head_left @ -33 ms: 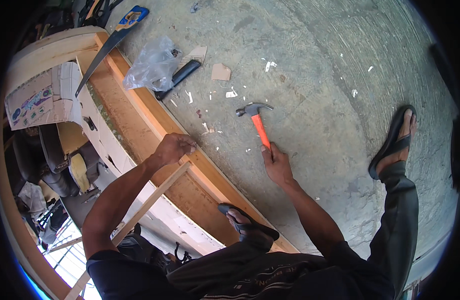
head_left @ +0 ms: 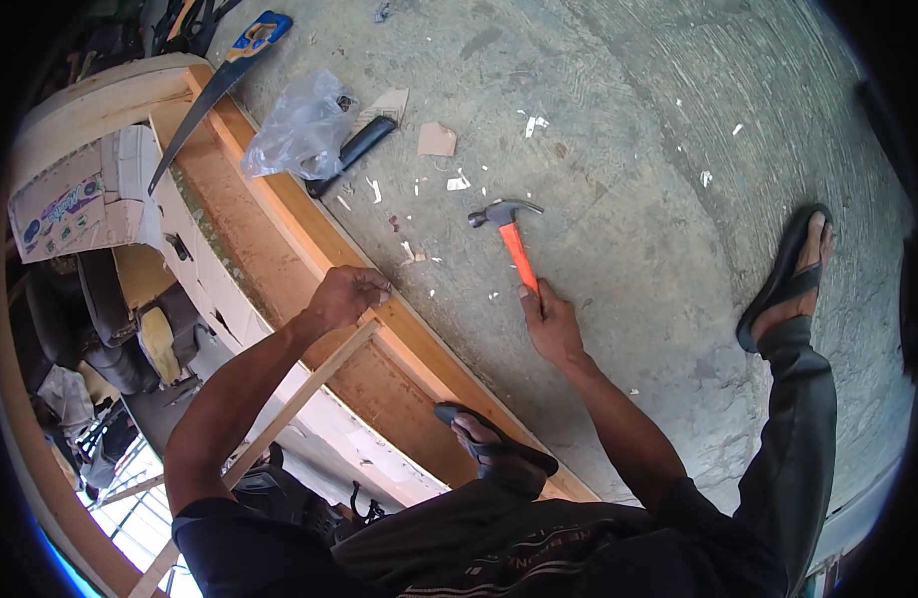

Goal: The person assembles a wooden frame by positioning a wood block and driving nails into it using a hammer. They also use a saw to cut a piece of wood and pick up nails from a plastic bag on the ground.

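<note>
In my right hand (head_left: pixel 555 327) is a claw hammer (head_left: pixel 517 249), gripped by the end of its orange handle. Its grey head hangs over the concrete floor, apart from the wood. My left hand (head_left: pixel 349 297) rests at the edge of a wooden frame (head_left: pixel 409 334), thumb and fingertips pinched together just above the rail. Whatever may be between those fingers is too small to make out. Right below this hand, a thin wooden strip (head_left: pixel 319 374) meets the rail and slants back under my left forearm.
A handsaw (head_left: pixel 215 100) lies across the frame's far end. Beside it are a clear plastic bag (head_left: pixel 300 130) and a black tool-like object (head_left: pixel 354 157). Cardboard (head_left: pixel 75 199) covers part of the left side. Scraps litter the floor (head_left: pixel 618 199). My sandalled left foot (head_left: pixel 484 439) is on the frame.
</note>
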`<state>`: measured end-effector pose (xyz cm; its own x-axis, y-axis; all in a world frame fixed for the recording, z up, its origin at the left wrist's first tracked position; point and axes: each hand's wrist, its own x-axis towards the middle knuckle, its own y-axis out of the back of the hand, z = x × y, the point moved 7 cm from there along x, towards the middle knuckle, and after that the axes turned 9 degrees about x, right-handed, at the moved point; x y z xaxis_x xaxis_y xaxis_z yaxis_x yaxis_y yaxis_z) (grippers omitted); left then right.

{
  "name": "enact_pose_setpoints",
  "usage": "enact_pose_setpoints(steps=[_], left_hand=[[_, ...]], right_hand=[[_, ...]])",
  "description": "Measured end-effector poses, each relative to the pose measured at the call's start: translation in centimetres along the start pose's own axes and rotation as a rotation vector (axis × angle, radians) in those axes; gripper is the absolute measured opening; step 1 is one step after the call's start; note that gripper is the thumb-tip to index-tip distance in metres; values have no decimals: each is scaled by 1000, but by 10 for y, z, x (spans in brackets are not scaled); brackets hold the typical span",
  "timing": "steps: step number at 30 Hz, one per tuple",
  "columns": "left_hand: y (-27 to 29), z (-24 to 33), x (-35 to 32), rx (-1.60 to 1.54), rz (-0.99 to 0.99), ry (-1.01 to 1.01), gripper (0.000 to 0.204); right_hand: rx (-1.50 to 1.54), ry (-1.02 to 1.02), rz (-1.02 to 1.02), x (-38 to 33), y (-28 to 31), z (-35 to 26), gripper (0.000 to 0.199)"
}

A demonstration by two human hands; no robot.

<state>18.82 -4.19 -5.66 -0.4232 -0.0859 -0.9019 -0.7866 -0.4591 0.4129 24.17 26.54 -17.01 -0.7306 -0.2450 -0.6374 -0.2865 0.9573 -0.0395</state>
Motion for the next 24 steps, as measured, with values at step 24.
enact_pose_setpoints(steps=[24], left_hand=[[-26, -16, -7, 22, 114, -66, 14]], right_hand=[[297, 117, -56, -77, -77, -47, 36]])
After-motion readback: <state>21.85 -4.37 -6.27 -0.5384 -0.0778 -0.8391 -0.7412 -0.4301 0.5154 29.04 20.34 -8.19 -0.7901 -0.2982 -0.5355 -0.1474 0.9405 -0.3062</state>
